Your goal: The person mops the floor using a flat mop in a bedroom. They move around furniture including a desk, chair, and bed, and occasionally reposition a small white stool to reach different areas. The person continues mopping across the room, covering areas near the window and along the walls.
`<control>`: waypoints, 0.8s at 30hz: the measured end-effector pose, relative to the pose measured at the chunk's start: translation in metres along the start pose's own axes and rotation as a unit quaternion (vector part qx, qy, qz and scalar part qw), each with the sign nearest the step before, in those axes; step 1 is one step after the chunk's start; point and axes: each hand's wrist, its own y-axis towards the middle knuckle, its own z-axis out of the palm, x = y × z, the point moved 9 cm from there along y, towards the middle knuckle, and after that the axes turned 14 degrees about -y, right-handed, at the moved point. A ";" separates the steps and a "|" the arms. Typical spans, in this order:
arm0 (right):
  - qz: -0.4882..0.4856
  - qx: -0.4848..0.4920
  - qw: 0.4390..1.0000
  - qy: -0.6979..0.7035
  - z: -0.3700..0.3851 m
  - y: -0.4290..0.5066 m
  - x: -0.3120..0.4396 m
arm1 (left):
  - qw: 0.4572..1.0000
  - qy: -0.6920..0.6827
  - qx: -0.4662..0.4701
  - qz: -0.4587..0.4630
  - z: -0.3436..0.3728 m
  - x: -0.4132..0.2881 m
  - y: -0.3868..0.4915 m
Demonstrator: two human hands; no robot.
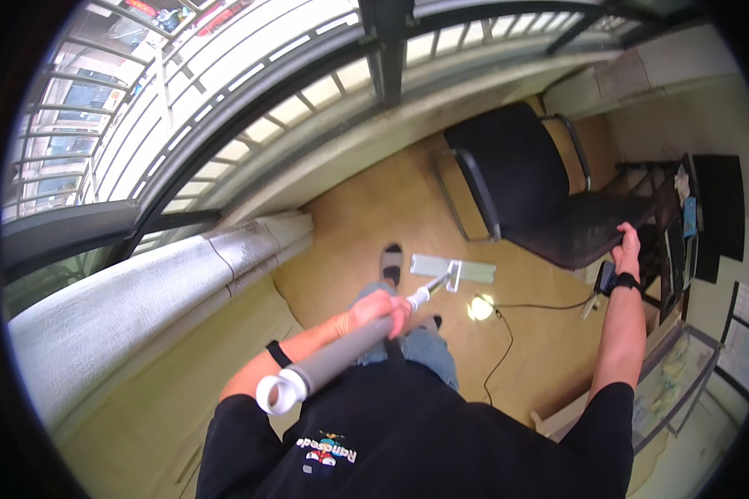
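Observation:
My left hand (379,310) is closed around the grey and white pole (349,352) of a flat mop. The pole slants from my chest down to the flat mop head (421,266), which lies on the floor just ahead of my feet. Off to the right, my right hand (627,252) grips the edge of a black chair's seat (583,231). The chair has curved metal armrests, and its black backrest (512,156) lies towards the window wall. Part of my right fingers is hidden at the seat edge.
A dark cable (505,355) runs over the tan floor (362,199), past a bright round glow. On the right stand a dark rack (668,249) and a glass-topped table (674,374). A white-covered ledge (131,299) lies left, below barred windows (256,125).

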 end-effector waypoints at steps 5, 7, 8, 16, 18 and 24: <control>-0.044 -0.025 0.998 -0.035 -0.048 -0.032 -0.024 | 0.999 0.005 0.016 -0.035 0.016 0.007 0.023; -0.099 0.054 0.994 0.008 -0.030 -0.059 -0.016 | 0.999 0.007 0.031 -0.037 0.033 0.012 0.038; -0.087 0.063 0.994 0.012 -0.024 -0.072 -0.017 | 0.998 0.011 0.039 -0.042 0.043 0.016 0.044; -0.278 -0.038 0.935 -0.216 -0.029 -0.297 -0.036 | 0.992 0.064 0.078 -0.080 0.165 0.101 0.069; -0.218 0.162 0.943 -0.191 -0.032 -0.390 -0.077 | 0.984 0.130 0.051 -0.110 0.203 0.145 0.065; 0.076 0.385 0.920 0.003 -0.162 -0.657 -0.113 | 0.936 0.340 0.092 -0.020 0.368 0.296 0.052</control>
